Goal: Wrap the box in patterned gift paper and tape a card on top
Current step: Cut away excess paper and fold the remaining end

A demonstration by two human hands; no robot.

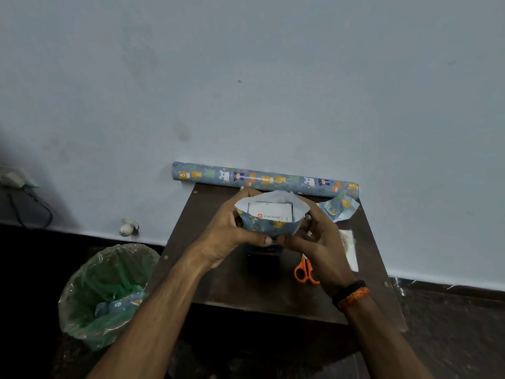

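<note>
Standing on end above the tabletop (232, 291), the box (270, 210) was held inside a sleeve of gift paper (269, 228), its top open. It was gripped by the left hand (229, 233) and right hand (319, 239), fingers curled round the paper. Beyond the grip lay the paper roll (265, 179); right of it, orange scissors (306, 272).

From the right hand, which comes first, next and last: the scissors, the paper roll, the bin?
1. Scissors, on the table just beside the right hand.
2. Paper roll, along the wall behind.
3. Bin, on the floor far left.
</note>
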